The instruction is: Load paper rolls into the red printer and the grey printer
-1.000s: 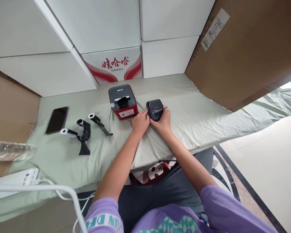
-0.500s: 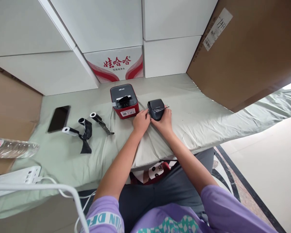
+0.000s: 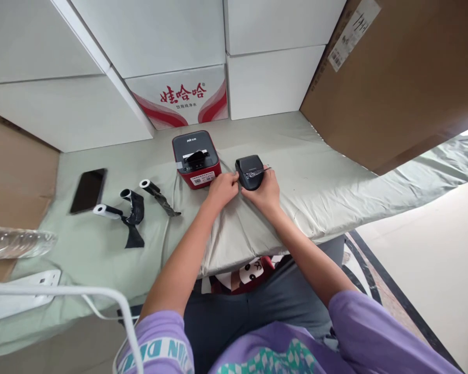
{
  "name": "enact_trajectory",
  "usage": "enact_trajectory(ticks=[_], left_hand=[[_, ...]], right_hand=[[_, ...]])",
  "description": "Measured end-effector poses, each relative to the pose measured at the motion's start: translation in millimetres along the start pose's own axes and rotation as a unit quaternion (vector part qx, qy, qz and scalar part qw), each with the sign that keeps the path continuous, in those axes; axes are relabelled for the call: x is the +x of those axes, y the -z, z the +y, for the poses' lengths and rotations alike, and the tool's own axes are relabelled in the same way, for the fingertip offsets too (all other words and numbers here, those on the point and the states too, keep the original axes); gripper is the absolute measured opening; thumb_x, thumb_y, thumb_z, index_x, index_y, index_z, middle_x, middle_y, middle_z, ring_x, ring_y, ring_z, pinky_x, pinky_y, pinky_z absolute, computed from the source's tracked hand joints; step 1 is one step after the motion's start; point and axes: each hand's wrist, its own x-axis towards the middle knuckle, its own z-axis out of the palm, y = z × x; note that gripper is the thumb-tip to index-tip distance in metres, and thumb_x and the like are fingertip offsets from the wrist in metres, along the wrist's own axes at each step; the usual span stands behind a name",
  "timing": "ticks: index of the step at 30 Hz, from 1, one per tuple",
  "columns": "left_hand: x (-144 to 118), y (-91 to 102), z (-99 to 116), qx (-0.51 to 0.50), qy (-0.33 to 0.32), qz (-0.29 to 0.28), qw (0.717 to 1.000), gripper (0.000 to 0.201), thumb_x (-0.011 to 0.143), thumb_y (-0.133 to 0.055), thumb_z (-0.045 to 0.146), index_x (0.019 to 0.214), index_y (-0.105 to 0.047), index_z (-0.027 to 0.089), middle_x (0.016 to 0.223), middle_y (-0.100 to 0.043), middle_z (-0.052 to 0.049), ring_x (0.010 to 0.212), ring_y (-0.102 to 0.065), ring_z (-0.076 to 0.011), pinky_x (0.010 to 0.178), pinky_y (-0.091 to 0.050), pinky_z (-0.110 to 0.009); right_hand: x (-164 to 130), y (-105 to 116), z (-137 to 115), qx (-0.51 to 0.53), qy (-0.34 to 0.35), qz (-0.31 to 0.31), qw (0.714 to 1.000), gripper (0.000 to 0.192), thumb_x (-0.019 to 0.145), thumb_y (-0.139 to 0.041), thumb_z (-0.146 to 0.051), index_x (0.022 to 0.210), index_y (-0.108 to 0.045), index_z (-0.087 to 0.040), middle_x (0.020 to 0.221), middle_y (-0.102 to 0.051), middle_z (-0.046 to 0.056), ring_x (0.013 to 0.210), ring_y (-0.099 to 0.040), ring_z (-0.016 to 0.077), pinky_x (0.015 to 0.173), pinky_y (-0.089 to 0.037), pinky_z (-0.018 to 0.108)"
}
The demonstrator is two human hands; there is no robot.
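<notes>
Right hand [image 3: 265,193]: fingers curled round the far-right side of a compact, rounded black plastic device [image 3: 249,165], thumb along its near edge; a grip. Left hand [image 3: 223,190]: fingers drawn together at the device's left side; whether they pinch or only rest there, I cannot tell.

Landmark: the boxy red-and-black plastic printer [image 3: 189,145]. The device sits just right of it. A thin dark strip with pale markings [image 3: 253,174] crosses the device's top and sticks out by the right fingers.

Risks, my judgement: a shift of those fingers could crease or tear the strip. The wrinkled pale-green cloth [image 3: 308,192] could let the device slide under uneven pressure. The left knuckles, close against the printer's near-right corner, could knock it.

Outward: left of the printer, three small rolls with black trailing strips [image 3: 134,209], within reach of a careless left forearm; beyond them, a flat black phone [image 3: 89,191]. Behind the printer, a red-lettered white carton [image 3: 183,101] limits movement. Most room: right of the printer, past the device towards a tall brown carton [image 3: 398,88]. The cloth's drop-off lies on the printer's near side, under the forearms.
</notes>
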Motion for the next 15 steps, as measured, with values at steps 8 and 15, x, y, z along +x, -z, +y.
enact_trajectory(ticks=[8,15], left_hand=[[-3,-3.6,1,-0.021,0.021,0.008,1.0,0.048,0.095,-0.048,0.017,0.136,-0.072,0.024,0.124,-0.077,-0.009,0.111,-0.071,-0.0251,0.091,-0.054,-0.03],[-7,-22.6,2,-0.049,0.038,0.077,0.995,0.05,0.096,-0.048,0.019,0.142,-0.068,0.027,0.127,-0.076,-0.005,0.114,-0.07,-0.0237,0.093,-0.053,-0.03]], right_hand=[[-3,-3,-3,-0.047,0.007,0.007,0.999,0.075,0.068,-0.078,-0.047,0.127,-0.046,-0.015,0.115,-0.059,0.016,0.111,-0.059,0.0362,0.098,-0.053,0.053],[-5,-8,2,-0.049,0.018,0.014,0.999,0.081,0.066,-0.081,-0.044,0.131,-0.043,-0.015,0.121,-0.057,0.018,0.117,-0.056,0.0381,0.105,-0.05,0.058]])
